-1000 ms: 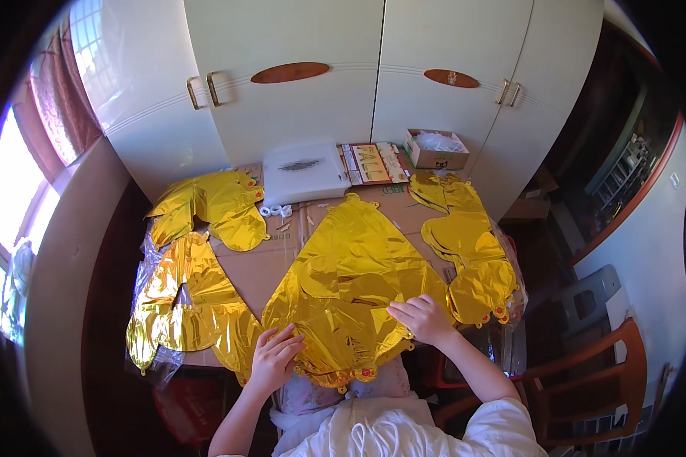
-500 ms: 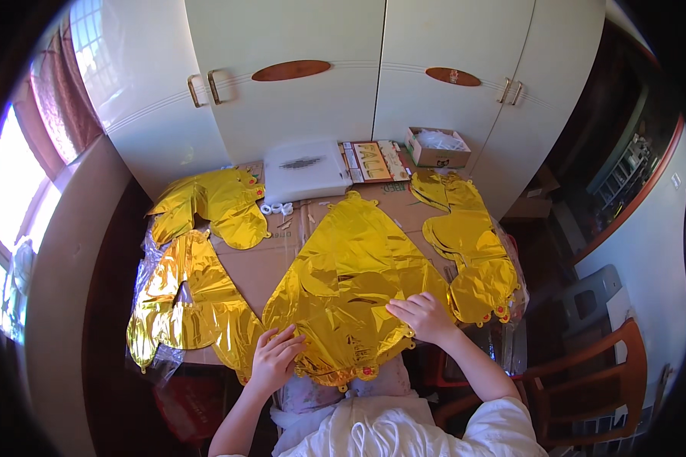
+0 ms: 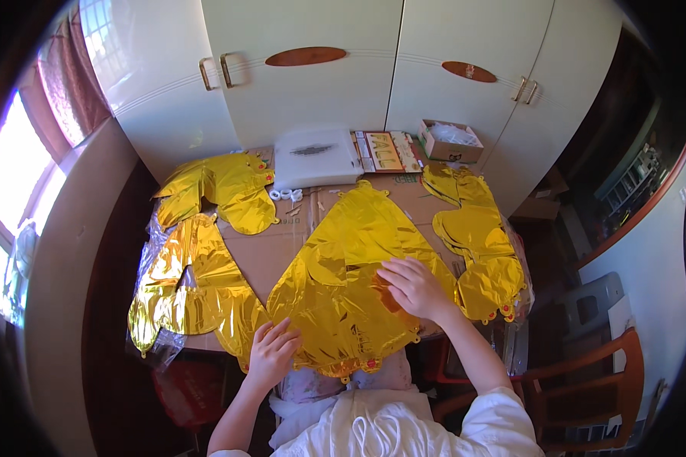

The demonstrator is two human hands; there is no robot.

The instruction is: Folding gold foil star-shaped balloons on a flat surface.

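In front of me a large flat gold foil balloon (image 3: 343,305) lies spread on the cardboard-covered table, narrow at the far end and wide at my side. Its near edge hangs toward my lap, with small tabs and red spots along it. My right hand (image 3: 415,288) is over its right half, fingers stretched out; a dark reflection shows in the foil beneath. At the lower left edge is my left hand (image 3: 274,353), its fingers apart and against or just above the foil. Neither hand grips anything visible.
More flat gold foil balloons lie around: an A-shaped one (image 3: 194,293) at left, another behind it (image 3: 225,190), and a wavy stack (image 3: 476,244) at right. Along the back are a white plastic-wrapped stack (image 3: 315,160), printed card (image 3: 387,152), an open box (image 3: 450,142) and white ribbon rolls (image 3: 285,196).
My right hand has moved from the balloon's lower right edge inward and farther away over the foil. My left hand has barely moved. The whole view has shifted slightly.
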